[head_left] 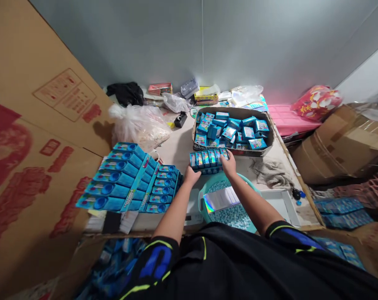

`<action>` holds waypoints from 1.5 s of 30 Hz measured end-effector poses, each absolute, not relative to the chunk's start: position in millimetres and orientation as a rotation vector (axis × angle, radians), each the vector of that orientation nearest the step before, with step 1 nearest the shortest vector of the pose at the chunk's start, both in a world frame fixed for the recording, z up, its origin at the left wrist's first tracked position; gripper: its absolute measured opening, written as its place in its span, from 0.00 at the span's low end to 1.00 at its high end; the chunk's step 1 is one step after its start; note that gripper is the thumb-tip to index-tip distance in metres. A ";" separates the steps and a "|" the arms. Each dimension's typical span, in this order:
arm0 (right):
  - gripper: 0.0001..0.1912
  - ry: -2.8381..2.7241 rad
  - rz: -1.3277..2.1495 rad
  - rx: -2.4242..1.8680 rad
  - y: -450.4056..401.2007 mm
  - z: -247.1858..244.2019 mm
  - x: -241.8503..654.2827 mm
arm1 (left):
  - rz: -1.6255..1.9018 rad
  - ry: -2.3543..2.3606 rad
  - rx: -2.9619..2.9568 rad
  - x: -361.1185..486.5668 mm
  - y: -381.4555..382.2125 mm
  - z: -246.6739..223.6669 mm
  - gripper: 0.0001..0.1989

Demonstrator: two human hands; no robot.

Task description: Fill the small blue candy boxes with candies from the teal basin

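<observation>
Between my two hands is a display box [209, 160] filled with a row of small shiny blue boxes. My left hand [191, 176] grips its left end, and my right hand [229, 164] is closed round the right end. Just behind it stands an oval tub [233, 151] heaped with loose small blue boxes [229, 132]. Below my hands sits a teal basin [202, 196] of small pale blue pieces [231, 217], with a flat white and holographic card [222, 199] lying across it. Stacked blue display boxes [113, 177] rise to the left of my left hand.
A large cardboard carton [38, 125] walls off the left side. A tied clear plastic bag [141, 127] and a black tape dispenser [180, 119] stand farther back. At the right lie a grey cloth [271, 171], a white tray [281, 204] and a brown carton [339, 143] beyond the table edge.
</observation>
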State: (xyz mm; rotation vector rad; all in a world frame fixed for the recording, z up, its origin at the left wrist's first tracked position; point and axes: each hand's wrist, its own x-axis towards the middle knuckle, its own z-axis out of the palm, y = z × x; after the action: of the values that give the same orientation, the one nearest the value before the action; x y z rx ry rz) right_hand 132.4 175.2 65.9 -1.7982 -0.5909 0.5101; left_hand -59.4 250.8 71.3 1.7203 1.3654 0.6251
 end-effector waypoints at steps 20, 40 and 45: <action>0.37 -1.861 0.641 -2.074 14.4 52.1 88.3 | 0.246 1.154 2.096 -125.5 127.8 40.3 0.28; 0.13 -1.838 0.656 -1.721 15.7 148.9 85.6 | 0.522 0.678 2.491 -136.7 119.5 136.7 0.18; 0.12 -1.900 0.619 -1.730 18.9 165.8 76.6 | 0.660 0.713 2.644 -144.9 117.4 144.4 0.17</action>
State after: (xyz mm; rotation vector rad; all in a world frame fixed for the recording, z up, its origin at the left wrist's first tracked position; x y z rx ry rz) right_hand 76.6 18.9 165.8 -1.7299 -1.9002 0.6194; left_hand -144.9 117.4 144.4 2.6443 0.7128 0.6599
